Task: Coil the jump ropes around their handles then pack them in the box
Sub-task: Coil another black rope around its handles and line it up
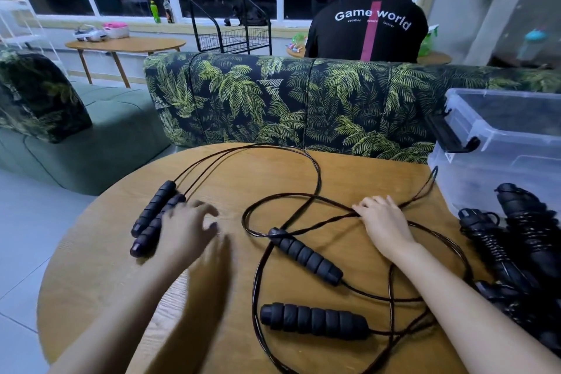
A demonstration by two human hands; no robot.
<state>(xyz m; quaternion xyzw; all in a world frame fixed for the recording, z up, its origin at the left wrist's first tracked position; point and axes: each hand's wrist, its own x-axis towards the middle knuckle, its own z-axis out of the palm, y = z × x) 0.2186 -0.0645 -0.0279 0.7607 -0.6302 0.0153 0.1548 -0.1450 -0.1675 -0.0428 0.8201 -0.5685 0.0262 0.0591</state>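
Round wooden surface [91, 267] carries two uncoiled jump ropes [306, 255], paired handles [154, 212] beside the spread, empty left hand [185, 231], cord [319, 179] under the right hand [384, 223] (grip indeterminate), coiled ropes [522, 222] lying beside the clear box [498, 143], seemingly unpacked.

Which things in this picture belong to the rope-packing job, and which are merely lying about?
Belong to the job:
- jump rope with paired handles
- loose jump rope
- coiled jump ropes
- clear plastic box

Lying about:
- green bottle
- wire rack
- palm-print sofa
- far table
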